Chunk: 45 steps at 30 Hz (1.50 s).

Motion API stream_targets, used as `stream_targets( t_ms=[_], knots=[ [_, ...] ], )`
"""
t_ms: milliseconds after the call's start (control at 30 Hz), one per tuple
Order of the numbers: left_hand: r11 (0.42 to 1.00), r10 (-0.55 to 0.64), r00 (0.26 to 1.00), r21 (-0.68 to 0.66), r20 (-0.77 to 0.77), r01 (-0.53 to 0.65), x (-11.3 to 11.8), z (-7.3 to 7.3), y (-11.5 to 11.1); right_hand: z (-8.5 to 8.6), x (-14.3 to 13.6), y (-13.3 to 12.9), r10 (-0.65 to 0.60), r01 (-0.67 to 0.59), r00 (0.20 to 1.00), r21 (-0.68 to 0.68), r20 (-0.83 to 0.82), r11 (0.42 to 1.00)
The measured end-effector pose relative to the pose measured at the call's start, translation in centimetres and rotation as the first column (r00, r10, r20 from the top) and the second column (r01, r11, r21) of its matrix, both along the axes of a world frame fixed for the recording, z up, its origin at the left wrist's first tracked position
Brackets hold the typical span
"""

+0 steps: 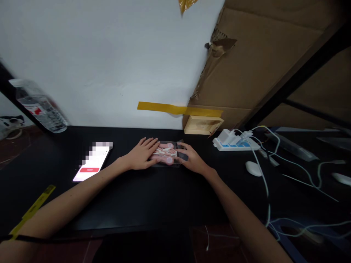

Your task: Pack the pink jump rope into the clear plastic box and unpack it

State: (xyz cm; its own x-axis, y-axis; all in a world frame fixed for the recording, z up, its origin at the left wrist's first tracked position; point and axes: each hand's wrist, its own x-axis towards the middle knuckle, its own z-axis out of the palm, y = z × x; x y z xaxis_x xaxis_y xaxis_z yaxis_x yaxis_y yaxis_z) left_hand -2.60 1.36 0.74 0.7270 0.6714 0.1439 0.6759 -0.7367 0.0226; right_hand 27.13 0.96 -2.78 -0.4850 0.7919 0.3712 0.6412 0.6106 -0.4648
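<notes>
Clear packet [167,152] of pink pieces flat on black table [128,210], between hands; looks light, slippery, fairly fragile. Best held by side edges. Left hand [142,153] flat, fingers slightly apart; right hand's [192,159] fingers spread on end.

Pink-and-white clear pack [167,152], lying flat

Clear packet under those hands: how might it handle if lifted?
The clear packet looks too flat to roll. Its thin film edges are probably floppy, though the pink pieces inside may stiffen it. The jumbled white bits might shift.
</notes>
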Motion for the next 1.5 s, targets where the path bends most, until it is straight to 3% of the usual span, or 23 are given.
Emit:
stream_targets(
  t_ms=[500,867,1100,1500],
  knots=[
    [0.999,0.034,0.999,0.003,0.007,-0.034,0.4,0.1,-0.3,-0.9,-0.7,0.7,-0.111,0.102,0.985,-0.071,-0.135,0.992],
    [0.998,0.030,1.000,-0.051,0.009,-0.029,0.2,0.1,0.0,0.0,-0.5,0.4,-0.168,0.162,0.984,-0.084,-0.063,0.983],
    [0.999,-0.001,1.000,-0.053,0.027,0.002,-0.1,-0.1,0.5,0.7,1.5,0.9,-0.222,0.221,0.975,-0.117,0.006,0.968],
    [0.996,0.036,0.999,-0.084,0.002,-0.035,-1.9,0.3,1.9,3.0,5.3,1.3,-0.147,0.141,0.989,-0.176,-0.023,0.974]
  ],
)
